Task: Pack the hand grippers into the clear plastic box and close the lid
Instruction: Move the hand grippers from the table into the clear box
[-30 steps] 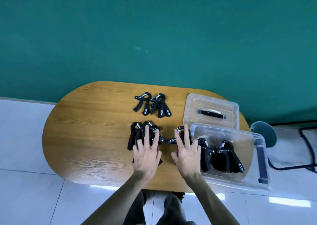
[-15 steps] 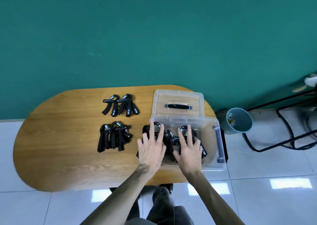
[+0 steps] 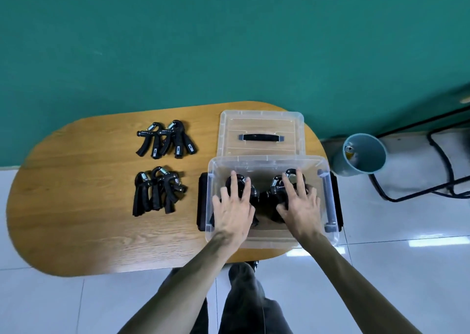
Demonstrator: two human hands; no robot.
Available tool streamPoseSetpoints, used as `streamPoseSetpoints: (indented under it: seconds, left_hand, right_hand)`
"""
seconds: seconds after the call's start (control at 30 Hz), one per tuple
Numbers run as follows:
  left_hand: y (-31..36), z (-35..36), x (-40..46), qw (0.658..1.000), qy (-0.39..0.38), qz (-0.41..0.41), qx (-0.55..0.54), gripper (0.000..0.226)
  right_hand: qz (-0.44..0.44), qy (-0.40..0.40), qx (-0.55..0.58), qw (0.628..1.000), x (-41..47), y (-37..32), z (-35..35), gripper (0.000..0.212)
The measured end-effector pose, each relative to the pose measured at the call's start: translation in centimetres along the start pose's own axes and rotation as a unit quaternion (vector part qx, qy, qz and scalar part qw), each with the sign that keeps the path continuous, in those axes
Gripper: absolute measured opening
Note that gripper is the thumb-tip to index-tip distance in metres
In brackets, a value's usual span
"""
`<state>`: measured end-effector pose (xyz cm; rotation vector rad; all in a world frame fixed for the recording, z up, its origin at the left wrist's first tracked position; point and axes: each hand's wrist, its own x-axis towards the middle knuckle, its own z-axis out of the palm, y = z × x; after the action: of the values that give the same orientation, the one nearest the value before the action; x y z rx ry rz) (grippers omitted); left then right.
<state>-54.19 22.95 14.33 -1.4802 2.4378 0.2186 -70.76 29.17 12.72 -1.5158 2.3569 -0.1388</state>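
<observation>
A clear plastic box stands open on the right end of the wooden table. Its clear lid with a black handle lies flat just behind it. Both of my hands are inside the box. My left hand lies over black hand grippers with its fingers spread around them. My right hand covers another bunch of hand grippers the same way. Two more groups of black hand grippers sit on the table left of the box, one far and one near.
A teal bin stands on the white tiled floor right of the table. A black metal frame is at the far right. A green wall runs behind the table. My legs show below the table's front edge.
Both hands moved right from the table top into the box with hand grippers under them. The view swung right, so the box is now in the middle.
</observation>
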Motion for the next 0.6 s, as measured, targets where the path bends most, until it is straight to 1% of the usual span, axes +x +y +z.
streamPoseSetpoints:
  seconds: [0.17, 0.37, 0.5, 0.6]
  left_hand:
    - [1.6, 2.4, 1.5, 1.0, -0.022, -0.002, 0.009, 0.073]
    - [2.2, 4.6, 2.6, 0.998, -0.05, -0.03, -0.002, 0.071]
    - [2.3, 5.2, 3.3, 0.998, -0.051, -0.042, -0.012, 0.073]
    - [2.6, 5.6, 3.7, 0.998, -0.045, -0.044, -0.005, 0.076]
  right_hand:
    - [-0.019, -0.021, 0.025, 0.999, 1.2, 0.8, 2.5, 0.083]
    - [-0.024, -0.061, 0.044, 0.997, 2.2, 1.5, 3.9, 0.08]
    - [-0.039, -0.081, 0.039, 0.995, 2.7, 1.6, 4.3, 0.081]
    - [-0.041, -0.078, 0.027, 0.996, 2.7, 1.5, 4.5, 0.081]
